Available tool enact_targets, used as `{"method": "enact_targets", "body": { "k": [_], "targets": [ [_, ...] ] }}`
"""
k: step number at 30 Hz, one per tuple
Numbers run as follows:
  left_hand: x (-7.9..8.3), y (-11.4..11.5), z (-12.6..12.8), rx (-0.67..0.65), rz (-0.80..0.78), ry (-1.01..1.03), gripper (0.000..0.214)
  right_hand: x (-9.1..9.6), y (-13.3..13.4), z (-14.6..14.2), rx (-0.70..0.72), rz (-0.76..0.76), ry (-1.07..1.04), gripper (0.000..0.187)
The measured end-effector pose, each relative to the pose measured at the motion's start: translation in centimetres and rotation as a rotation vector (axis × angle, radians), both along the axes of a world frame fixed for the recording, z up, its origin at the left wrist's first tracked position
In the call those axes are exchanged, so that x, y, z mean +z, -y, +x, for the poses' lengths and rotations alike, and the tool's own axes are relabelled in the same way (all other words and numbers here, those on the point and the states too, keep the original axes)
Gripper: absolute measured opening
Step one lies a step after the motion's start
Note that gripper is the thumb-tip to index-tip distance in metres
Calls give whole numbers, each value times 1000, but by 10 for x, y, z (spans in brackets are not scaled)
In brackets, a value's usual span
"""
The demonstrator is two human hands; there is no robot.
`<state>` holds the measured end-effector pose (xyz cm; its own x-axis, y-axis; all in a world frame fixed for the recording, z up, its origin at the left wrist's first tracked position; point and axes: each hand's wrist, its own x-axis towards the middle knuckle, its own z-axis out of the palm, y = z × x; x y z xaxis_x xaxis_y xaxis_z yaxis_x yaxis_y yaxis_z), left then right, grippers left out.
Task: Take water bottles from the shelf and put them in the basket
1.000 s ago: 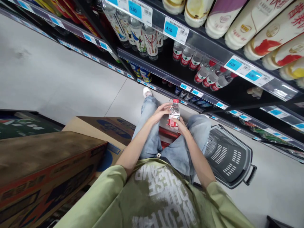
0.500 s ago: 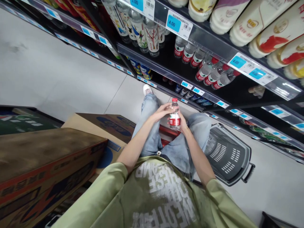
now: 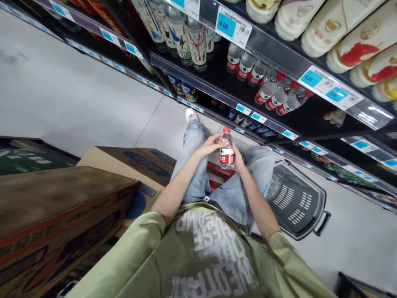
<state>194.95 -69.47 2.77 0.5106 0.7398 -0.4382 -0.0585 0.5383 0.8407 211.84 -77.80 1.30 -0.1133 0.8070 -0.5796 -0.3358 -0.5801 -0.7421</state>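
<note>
Stocked drink shelves (image 3: 273,70) line the aisle. Above the seated person's knees, the right hand (image 3: 238,161) wraps the water bottle (image 3: 227,154), bearing it upright, while the left hand (image 3: 212,145) curls fingers against its shoulder, steadying it.

Olive printed tee (image 3: 211,256), light-blue jeans (image 3: 192,165)

Clear glossy plastic bottle (image 3: 227,150) (paper label)

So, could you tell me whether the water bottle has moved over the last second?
No, barely: the water bottle stays between the left hand and right hand, as far right of the white shoe as before.
</note>
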Motion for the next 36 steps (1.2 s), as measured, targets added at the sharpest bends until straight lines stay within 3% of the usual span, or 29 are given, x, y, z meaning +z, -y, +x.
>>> {"method": "enact_targets", "body": {
  "k": [13,18,22,25,29,33,36],
  "targets": [
    [-7,-1,0,-5,28,11,57,2,0,0,-7,-101,-115,80],
    [-14,-2,-1,-12,45,32,71,-7,-2,-2,-24,-80,-91,72],
    [-17,-3,-5,-31,110,-3,88,-18,-7,-7,-112,72,2,63],
    [-20,-2,-9,-39,186,-50,92,-21,-9,-7,-101,182,106,66],
    [-28,-4,-12,-22,353,-149,91,-14,-10,1,-141,275,496,60],
    [-37,-7,-12,-183,615,-331,77,-5,-10,6,-170,282,685,47],
    [-43,-5,-12,-383,707,-388,67,-1,-12,7,-70,243,719,37]
  ]
}}
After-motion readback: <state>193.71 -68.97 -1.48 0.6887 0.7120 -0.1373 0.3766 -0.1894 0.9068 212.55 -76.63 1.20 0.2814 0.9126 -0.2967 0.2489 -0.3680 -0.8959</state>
